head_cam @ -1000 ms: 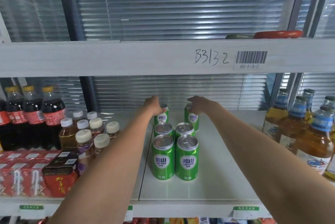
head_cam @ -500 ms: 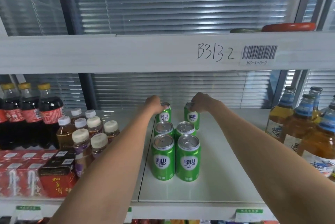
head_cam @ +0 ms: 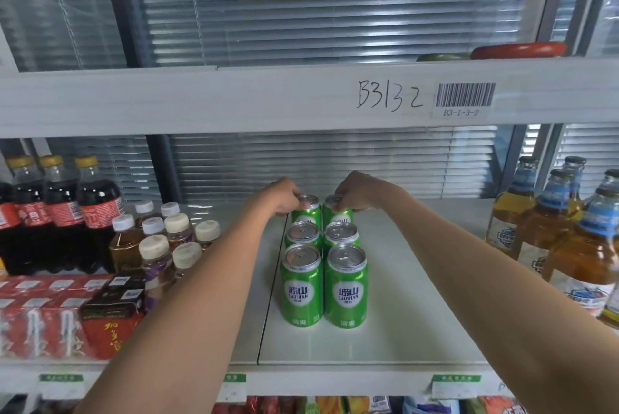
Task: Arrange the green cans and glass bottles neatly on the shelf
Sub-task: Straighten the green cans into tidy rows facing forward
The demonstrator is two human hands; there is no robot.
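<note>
Cans nearly sorted: my left hand (head_cam: 284, 194) & right hand (head_cam: 356, 190) each clasp a rear green can (head_cam: 305, 211) behind front pair (head_cam: 323, 286); glass bottles (head_cam: 566, 239) right of cans untouched.

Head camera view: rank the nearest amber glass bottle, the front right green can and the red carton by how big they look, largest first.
1. Amber glass bottle, nearest the camera, so unsure.
2. Front right green can and red carton look about alike; not ranked.

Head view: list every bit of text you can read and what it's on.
"B3132": handwritten on the upper shelf edge.
"B3-1-3-2": barcode sticker.
"崂山 LAOSHAN": front green cans.
"加多": red carton, rest unclear.
Glass bottle labels and green price tags: too blurred.
</note>
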